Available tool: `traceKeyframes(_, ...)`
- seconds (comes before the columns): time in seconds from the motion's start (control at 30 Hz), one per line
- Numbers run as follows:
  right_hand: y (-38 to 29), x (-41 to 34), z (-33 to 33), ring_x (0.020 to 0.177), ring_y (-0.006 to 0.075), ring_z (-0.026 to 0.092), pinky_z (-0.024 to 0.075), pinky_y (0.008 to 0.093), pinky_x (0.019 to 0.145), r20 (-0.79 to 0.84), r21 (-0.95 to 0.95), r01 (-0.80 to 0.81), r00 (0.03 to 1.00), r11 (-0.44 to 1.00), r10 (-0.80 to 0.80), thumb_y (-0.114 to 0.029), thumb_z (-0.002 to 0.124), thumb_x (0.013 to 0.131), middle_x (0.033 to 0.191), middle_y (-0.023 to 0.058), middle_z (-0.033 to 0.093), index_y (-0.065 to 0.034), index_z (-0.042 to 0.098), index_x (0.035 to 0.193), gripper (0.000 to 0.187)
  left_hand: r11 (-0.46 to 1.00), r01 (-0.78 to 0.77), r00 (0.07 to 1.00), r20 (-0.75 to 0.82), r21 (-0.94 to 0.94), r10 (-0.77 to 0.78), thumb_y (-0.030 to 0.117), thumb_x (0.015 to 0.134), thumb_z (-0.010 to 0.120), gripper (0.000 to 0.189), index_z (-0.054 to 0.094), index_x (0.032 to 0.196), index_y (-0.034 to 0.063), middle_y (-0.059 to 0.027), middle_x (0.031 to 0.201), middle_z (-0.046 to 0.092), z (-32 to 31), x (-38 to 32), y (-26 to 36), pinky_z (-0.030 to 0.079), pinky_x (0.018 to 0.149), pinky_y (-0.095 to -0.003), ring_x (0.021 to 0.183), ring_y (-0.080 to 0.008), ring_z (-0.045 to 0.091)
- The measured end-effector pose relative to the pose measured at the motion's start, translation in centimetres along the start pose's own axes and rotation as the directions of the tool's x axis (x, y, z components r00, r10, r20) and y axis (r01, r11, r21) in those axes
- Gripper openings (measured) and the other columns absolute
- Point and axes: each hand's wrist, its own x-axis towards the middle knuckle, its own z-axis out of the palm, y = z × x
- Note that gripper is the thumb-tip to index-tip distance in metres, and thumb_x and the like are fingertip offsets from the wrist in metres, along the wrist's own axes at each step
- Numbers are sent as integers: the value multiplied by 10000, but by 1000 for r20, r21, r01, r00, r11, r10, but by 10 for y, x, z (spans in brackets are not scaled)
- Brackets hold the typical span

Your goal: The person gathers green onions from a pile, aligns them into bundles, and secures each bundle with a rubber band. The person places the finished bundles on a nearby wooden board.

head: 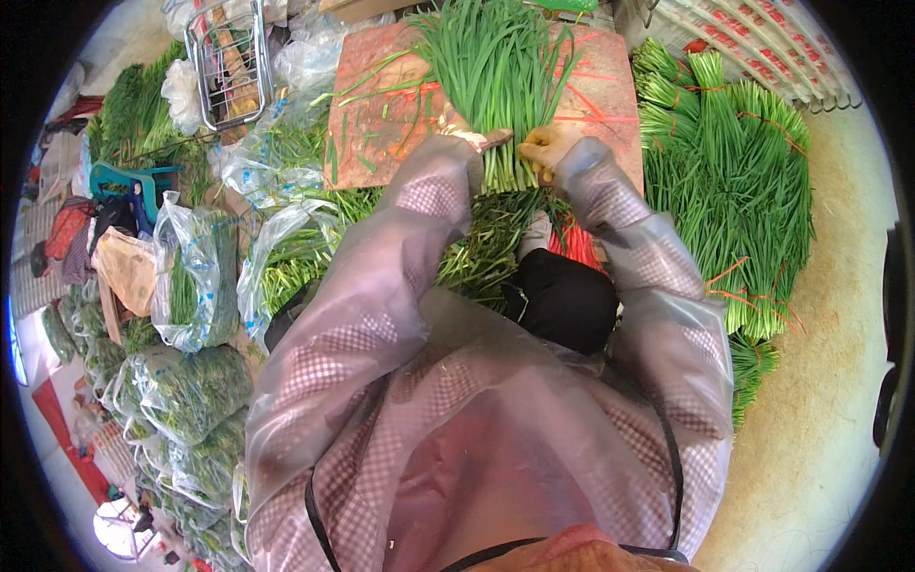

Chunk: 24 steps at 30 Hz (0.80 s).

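Note:
A thick bundle of long green leafy stalks, which look like Chinese chives, lies on a worn reddish board, its pale cut ends towards me. At the left side of these ends is my left hand, partly hidden by the clear plastic sleeve; what its fingers do is hard to make out. My right hand is at the right side of the ends, fingers curled against the stalks. Red ties stretch over the board's right part, and loose leaves are scattered on its left.
Tied green bundles are piled on the floor to the right. Plastic bags of greens and a metal cart frame stand left. Below the board are loose trimmings and red strips beside my foot.

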Motion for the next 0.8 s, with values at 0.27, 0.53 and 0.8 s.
traceKeyframes(0.27, 5, 20, 28, 634, 227, 628, 492, 362, 594, -225, -119, -3, 974, 993, -24, -453, 718, 761, 670, 114, 651, -47, 692, 830, 413, 989, 147, 989, 16, -14, -147, 331, 647, 853, 968, 281, 1374, 45, -138, 1281, 534, -6, 3, 5, 379, 1045, -399, 1193, -289, 507)
traceKeyframes(0.53, 14, 30, 24, 461, 163, 523, 411, 303, 451, -215, 234, 44, 977, 971, 8, -343, 676, 810, 614, 51, 612, -77, 666, 824, 266, 984, 175, 985, 0, -23, -175, 318, 642, 858, 1000, 248, 1386, 49, -138, 1299, 518, -4, 6, 2, 373, 1048, -399, 1204, -295, 496)
traceKeyframes(0.8, -45, 0, -23, 388, 86, 358, 275, 247, 379, -304, 952, 306, 950, -21, 70, -133, 603, 856, 578, -22, 473, -76, 618, 845, 60, 980, 199, 978, -65, -1, -199, 304, 636, 864, 1033, 215, 1399, 53, -137, 1316, 502, 3, 11, -2, 368, 1050, -399, 1214, -302, 485)
